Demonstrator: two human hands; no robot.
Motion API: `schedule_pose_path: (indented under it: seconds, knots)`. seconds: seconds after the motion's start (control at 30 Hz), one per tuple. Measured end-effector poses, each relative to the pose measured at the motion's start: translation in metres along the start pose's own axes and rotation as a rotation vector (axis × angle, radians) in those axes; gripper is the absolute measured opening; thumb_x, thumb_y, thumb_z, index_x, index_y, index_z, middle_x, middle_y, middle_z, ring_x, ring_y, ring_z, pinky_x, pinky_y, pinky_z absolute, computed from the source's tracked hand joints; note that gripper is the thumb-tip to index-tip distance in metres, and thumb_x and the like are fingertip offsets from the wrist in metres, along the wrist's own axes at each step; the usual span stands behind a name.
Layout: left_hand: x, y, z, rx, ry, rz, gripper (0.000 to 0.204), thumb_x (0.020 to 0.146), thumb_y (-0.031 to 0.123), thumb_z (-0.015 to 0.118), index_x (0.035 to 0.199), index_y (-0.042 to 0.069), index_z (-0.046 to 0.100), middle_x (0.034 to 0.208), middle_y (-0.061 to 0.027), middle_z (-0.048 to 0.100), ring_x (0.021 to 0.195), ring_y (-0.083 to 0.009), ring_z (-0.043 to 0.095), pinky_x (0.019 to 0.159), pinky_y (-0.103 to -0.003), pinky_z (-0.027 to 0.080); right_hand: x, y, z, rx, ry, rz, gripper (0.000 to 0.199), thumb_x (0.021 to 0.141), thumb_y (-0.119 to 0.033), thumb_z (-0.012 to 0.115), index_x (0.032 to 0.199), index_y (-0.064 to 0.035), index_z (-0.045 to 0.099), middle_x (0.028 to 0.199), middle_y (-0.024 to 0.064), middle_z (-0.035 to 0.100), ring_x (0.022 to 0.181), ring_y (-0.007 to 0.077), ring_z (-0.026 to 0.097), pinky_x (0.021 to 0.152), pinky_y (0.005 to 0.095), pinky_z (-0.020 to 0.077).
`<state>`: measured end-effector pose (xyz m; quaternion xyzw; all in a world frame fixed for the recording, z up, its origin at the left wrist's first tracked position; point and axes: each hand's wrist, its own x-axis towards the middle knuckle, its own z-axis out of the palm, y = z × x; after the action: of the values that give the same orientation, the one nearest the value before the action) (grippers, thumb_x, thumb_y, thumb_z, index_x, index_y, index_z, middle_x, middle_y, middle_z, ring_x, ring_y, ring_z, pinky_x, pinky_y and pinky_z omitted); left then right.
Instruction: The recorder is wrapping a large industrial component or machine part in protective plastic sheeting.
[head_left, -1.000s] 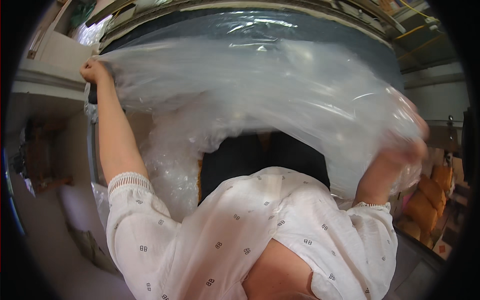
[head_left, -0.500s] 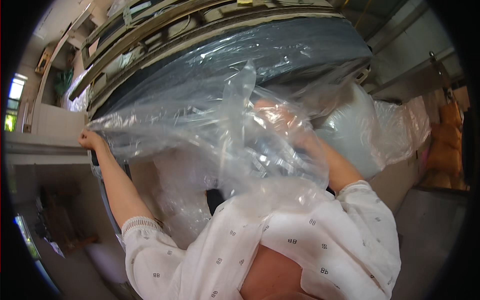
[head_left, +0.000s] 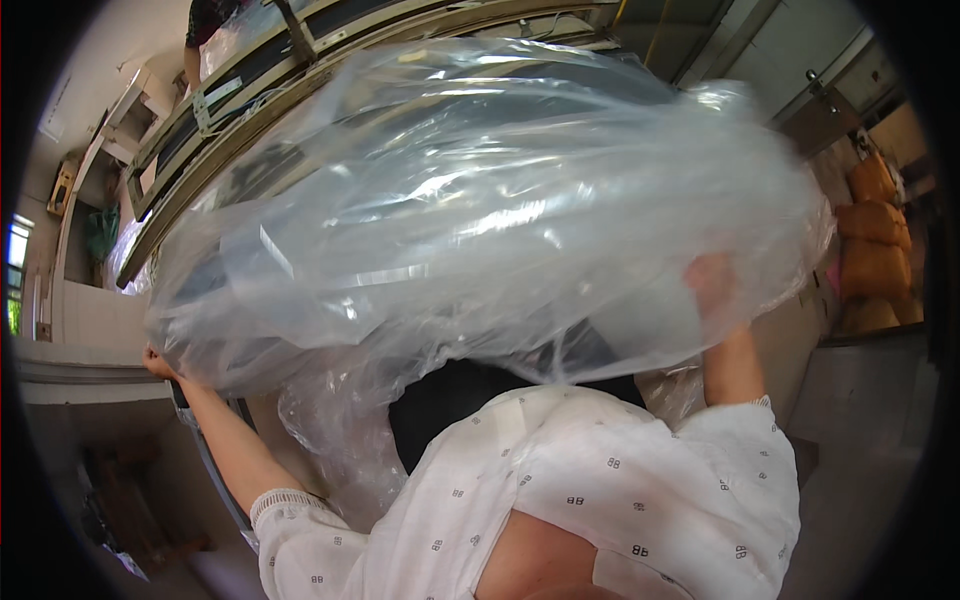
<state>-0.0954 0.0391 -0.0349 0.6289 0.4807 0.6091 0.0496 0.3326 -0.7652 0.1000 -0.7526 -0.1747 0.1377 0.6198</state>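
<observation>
A large clear plastic sheet billows in front of me, bunched in glossy folds. At the far left my left hand is closed on the sheet's edge, arm stretched out. On the right, my right hand shows blurred through the film, raised and out to the side. Its fingers are smeared by motion and veiled by the plastic, so their grip cannot be made out. Behind the sheet a dark surface shows through in part. More crumpled clear film hangs low near my body.
A long frame with wooden rails runs across the back. Part of another person shows at the top left. Stacked orange-brown bundles stand at the far right. A pale ledge lies beyond my left hand.
My right hand has swung from the middle out to the right, and the sheet has spread wide and puffed up. My left hand still grips its edge, slightly lower in view.
</observation>
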Motion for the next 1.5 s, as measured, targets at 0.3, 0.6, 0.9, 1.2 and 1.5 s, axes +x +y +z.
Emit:
schedule_pose_path:
  seconds: [0.3,0.6,0.9,1.2,1.5]
  knots:
    - [-0.017,0.065,-0.008,0.217,-0.058,-0.122,0.032,0.081,0.028,0.055,0.094,-0.002,0.060,0.091,-0.0166,0.062,0.083,-0.0287,0.058,0.075,-0.036,0.045,0.040,-0.007,-0.406,-0.595,1.140,-0.674,0.036,0.092,-0.024,0.043,0.113,0.0035,0.049,0.097,0.0144,0.060,0.087,0.0223,0.057,0.077,0.0320,0.0450]
    - [-0.013,0.061,-0.024,0.338,-0.018,-0.197,0.031,0.079,0.029,0.055,0.087,0.000,0.064,0.085,-0.0152,0.065,0.078,-0.0316,0.060,0.071,-0.039,0.046,0.067,-0.114,-0.219,-1.557,0.973,-0.881,0.036,0.084,-0.021,0.051,0.118,-0.0080,0.050,0.112,0.0116,0.054,0.105,0.0259,0.050,0.094,0.0333,0.0359]
    - [0.030,-0.010,-0.019,0.353,-0.104,-0.090,0.027,0.076,0.029,0.061,0.084,0.004,0.067,0.083,-0.0121,0.066,0.076,-0.0281,0.062,0.068,-0.037,0.047,0.047,0.069,-0.112,-1.134,-0.077,-0.157,0.034,0.082,-0.029,0.057,0.109,-0.0079,0.057,0.106,0.0061,0.060,0.098,0.0245,0.056,0.084,0.0370,0.0440]
    - [0.036,-0.017,-0.028,0.399,-0.112,-0.036,0.028,0.075,0.032,0.062,0.084,0.006,0.068,0.083,-0.0103,0.067,0.075,-0.0272,0.062,0.067,-0.037,0.047,0.026,0.044,-0.079,-0.159,-0.235,0.383,0.024,0.087,-0.030,0.052,0.084,-0.0068,0.059,0.082,-0.0009,0.059,0.074,0.0071,0.053,0.067,0.0230,0.0430]
    - [0.031,0.008,-0.023,0.451,-0.088,-0.045,0.030,0.074,0.033,0.056,0.081,0.006,0.068,0.082,-0.0117,0.067,0.075,-0.0317,0.062,0.067,-0.041,0.046,0.088,0.068,-0.034,-0.756,0.225,-0.673,0.017,0.080,-0.021,0.061,0.082,-0.0044,0.058,0.073,0.0012,0.056,0.066,0.0098,0.051,0.061,0.0248,0.0400]
